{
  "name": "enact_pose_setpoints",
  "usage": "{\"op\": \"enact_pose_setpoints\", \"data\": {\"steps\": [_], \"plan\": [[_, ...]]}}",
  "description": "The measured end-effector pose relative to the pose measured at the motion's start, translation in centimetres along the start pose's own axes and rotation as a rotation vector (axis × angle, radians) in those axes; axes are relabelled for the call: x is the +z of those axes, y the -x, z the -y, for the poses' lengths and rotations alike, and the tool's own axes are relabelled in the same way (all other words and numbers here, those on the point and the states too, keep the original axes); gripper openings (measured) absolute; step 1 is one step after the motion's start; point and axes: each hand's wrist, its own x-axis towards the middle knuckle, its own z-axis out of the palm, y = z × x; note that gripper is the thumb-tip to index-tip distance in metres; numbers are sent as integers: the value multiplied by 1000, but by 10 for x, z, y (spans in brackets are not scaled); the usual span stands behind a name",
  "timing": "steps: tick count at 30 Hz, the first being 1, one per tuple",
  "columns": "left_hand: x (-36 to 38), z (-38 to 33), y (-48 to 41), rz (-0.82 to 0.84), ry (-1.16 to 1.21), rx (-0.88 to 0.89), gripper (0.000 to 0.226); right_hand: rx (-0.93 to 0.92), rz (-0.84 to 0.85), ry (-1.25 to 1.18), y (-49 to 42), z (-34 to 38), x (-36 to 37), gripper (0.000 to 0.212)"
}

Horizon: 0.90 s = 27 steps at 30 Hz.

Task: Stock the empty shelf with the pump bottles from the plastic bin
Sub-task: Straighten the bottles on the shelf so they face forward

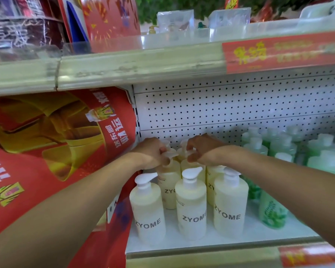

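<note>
Three cream ZYOME pump bottles [190, 206] stand near the white shelf's [259, 234] front edge. Behind them, the left hand [153, 151] and right hand [201, 149] each pinch a back-row bottle [169, 186] by its top. Bare shelf separates them from the green bottles [272, 211].

A red gift box [46, 151] fills the left; clear pouches [174, 22] sit above.

- A white back panel [230, 105] dotted with small holes stands behind the shelving.
- An upper shelf [124, 68] has a red label strip [278, 53] on its front edge.
- A large red and gold box [56, 142] fills the left.
- Green leaves [182, 4] show at the top.
</note>
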Motion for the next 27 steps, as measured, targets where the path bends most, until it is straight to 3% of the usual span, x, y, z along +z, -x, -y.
{"op": "enact_pose_setpoints", "data": {"steps": [8,12,14,17,20,27], "plan": [[1,2,-7,31,-87,-26,27,-22,-48,-92,10,0,-11,42],[-3,-9,-1,-103,-94,15,47,42,-106,-98,27,-19,-31,28],[-4,-24,0,-153,-50,93,46,85,-28,-2,35,-26,-36,25],[1,-43,-4,-93,-24,160,47,157,48,42,41,-31,-37,44],[8,-50,-13,-14,-40,159,49,167,39,22,43,-36,-32,46],[19,-55,-25,-33,-130,188,43,125,-2,-38,32,-49,-18,44]]}}
